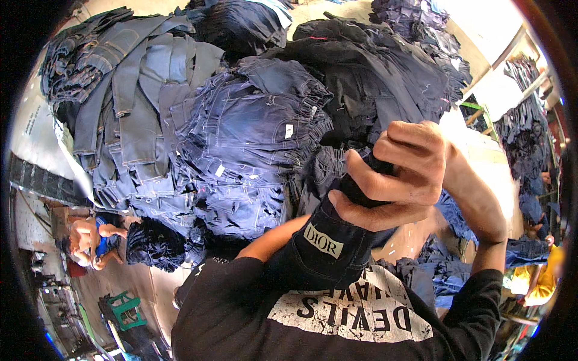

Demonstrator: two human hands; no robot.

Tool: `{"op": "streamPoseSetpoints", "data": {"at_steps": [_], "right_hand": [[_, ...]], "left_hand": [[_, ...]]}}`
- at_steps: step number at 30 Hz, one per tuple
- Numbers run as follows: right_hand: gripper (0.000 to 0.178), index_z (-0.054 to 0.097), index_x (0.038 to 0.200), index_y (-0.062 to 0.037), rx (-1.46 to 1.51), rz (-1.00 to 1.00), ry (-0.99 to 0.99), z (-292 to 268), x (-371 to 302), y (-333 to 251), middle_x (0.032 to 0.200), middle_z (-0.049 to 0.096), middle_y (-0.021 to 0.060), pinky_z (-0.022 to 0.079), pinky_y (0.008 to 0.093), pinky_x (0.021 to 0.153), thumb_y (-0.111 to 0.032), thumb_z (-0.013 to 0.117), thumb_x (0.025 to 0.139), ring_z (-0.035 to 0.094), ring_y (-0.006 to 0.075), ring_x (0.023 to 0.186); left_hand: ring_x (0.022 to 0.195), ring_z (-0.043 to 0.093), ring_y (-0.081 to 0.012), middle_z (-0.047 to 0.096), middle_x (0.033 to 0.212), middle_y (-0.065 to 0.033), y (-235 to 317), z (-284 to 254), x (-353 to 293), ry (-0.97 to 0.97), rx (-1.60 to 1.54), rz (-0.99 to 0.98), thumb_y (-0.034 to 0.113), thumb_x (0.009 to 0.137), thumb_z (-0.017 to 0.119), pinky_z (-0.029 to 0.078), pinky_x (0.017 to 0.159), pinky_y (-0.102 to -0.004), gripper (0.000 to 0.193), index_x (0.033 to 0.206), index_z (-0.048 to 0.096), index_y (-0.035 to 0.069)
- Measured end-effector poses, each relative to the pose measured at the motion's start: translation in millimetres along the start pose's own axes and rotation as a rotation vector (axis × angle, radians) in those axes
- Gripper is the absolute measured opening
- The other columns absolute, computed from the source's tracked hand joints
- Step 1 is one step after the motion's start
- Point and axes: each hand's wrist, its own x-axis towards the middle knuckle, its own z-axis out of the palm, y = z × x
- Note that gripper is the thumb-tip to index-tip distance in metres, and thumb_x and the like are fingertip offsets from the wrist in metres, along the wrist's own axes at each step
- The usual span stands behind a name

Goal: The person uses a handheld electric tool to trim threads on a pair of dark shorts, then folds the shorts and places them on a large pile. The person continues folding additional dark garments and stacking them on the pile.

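My right hand (400,177) is closed, its fingers curled round the bunched top of a dark denim garment (316,259). The garment hangs down in front of my chest, with a pale label sewn on it. My left forearm (283,237) reaches in behind this denim, and the left hand itself is hidden there. Just beyond my hands lies a stack of blue denim garments with gathered waists (253,126). Black garments (373,72) are heaped to the right of that stack.
Long stacked dark jeans (138,90) fill the far left. More denim (430,271) lies low by my right arm. At the lower left are a green plastic stool (126,310) and a seated person (90,240). Someone in yellow (545,277) is at the right edge.
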Motion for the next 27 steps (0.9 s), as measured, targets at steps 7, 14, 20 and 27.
{"op": "streamPoseSetpoints", "data": {"at_steps": [7,14,20,27], "right_hand": [[0.032,0.079,0.106,-0.0148,0.159,0.252,0.012,-2.4,1.1,20.4,0.103,0.068,0.0075,0.049,0.0303,0.060,-0.020,0.081,0.074,0.062,0.0181,0.074],[0.046,0.082,0.122,-0.0018,0.232,1.154,0.039,-28.3,-55.4,11.8,0.119,0.069,0.0086,0.053,0.0333,0.106,-0.006,0.070,0.077,0.068,0.0224,0.115],[0.053,0.065,0.148,-0.0031,0.991,1.741,0.455,208.7,-192.4,20.4,0.140,0.069,0.0097,0.048,0.0350,0.112,-0.008,0.062,0.095,0.066,0.0183,0.121],[0.056,0.071,0.137,-0.0062,0.721,2.066,0.255,320.2,-236.0,-60.4,0.137,0.071,0.0154,0.047,0.0442,0.109,-0.047,0.070,0.098,0.063,0.0335,0.130]], "left_hand": [[0.121,0.069,-0.0290,0.069,0.137,-0.0153,56.7,-39.5,-75.1,0.494,-0.422,0.056,0.048,0.107,0.063,0.056,0.106,-0.0427,0.058,0.141,0.063,0.001],[0.107,0.075,-0.0300,0.075,0.127,-0.0143,260.7,-204.7,-201.4,0.932,-0.674,0.692,0.049,0.104,0.069,0.061,0.096,-0.0424,0.057,0.135,0.068,0.001],[0.101,0.073,-0.0354,0.078,0.112,-0.0196,214.5,-325.2,-192.1,2.025,0.618,0.322,0.054,0.096,0.076,0.056,0.096,-0.0434,0.063,0.128,0.071,-0.001],[0.149,0.034,-0.0519,0.038,0.163,-0.0256,37.7,-347.1,-165.7,1.737,0.950,0.155,0.060,0.089,0.079,0.033,0.119,-0.0663,0.093,0.158,0.044,0.009]]}}
